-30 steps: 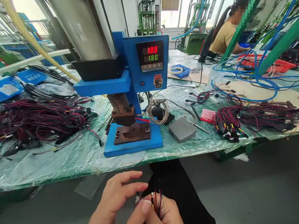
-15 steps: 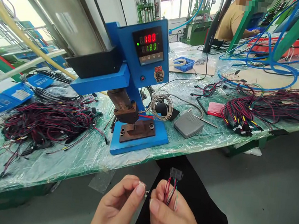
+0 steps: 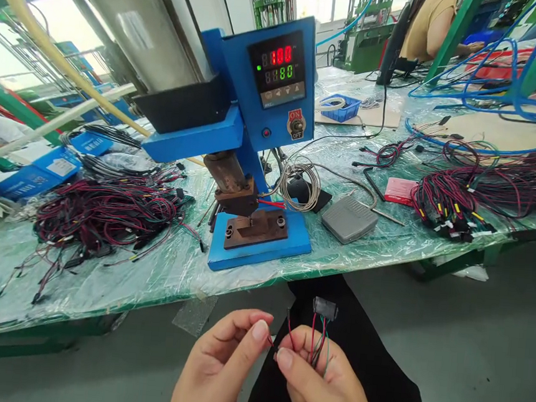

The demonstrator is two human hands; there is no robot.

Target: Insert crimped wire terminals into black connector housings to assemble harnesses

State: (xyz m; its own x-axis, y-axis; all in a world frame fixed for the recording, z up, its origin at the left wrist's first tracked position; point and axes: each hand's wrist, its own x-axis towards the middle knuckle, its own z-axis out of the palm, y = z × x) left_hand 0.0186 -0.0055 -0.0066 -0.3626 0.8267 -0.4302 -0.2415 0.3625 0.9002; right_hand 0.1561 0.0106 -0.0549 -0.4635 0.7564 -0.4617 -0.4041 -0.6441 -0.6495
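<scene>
My right hand (image 3: 327, 387) is closed around a small wire harness (image 3: 318, 340) of thin red, black and green wires; its black connector (image 3: 325, 308) sticks up above my fingers. My left hand (image 3: 220, 366) pinches one wire end between thumb and forefinger, right beside my right thumb. Both hands are held low over my dark-clothed lap, in front of the table's edge. Just beyond them stands a blue press machine (image 3: 255, 137) with a red and green digital display (image 3: 282, 64) and a brown die plate (image 3: 256, 228).
The green table (image 3: 148, 278) under plastic film carries a heap of red-black harnesses (image 3: 102, 211) at left, another heap (image 3: 460, 199) at right, a grey foot pedal (image 3: 349, 219), a wire coil (image 3: 301, 185) and blue boxes (image 3: 40, 172). Another person (image 3: 426, 27) sits at the far right.
The camera has tilted and shifted, so the machine sits further right. My right hand turned the harness so its black connector stands up; my left hand closed to a pinch on a wire end.
</scene>
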